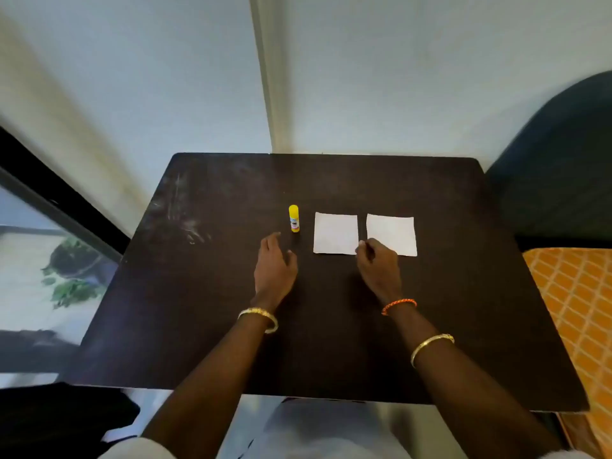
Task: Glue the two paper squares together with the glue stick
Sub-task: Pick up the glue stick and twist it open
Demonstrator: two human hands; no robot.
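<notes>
A yellow glue stick stands upright with its cap on, near the middle of the dark table. To its right lie two white paper squares side by side, the left square and the right square, with a narrow gap between them. My left hand hovers just below and left of the glue stick, fingers apart and holding nothing. My right hand rests at the near edges of the squares, by the gap, fingers curled, and covers the right square's near left corner. Whether it pinches the paper is unclear.
The table stands against a pale wall. A dark chair back rises at the right, with an orange patterned fabric below it. A dark window frame runs along the left. Scuff marks show on the table's far left.
</notes>
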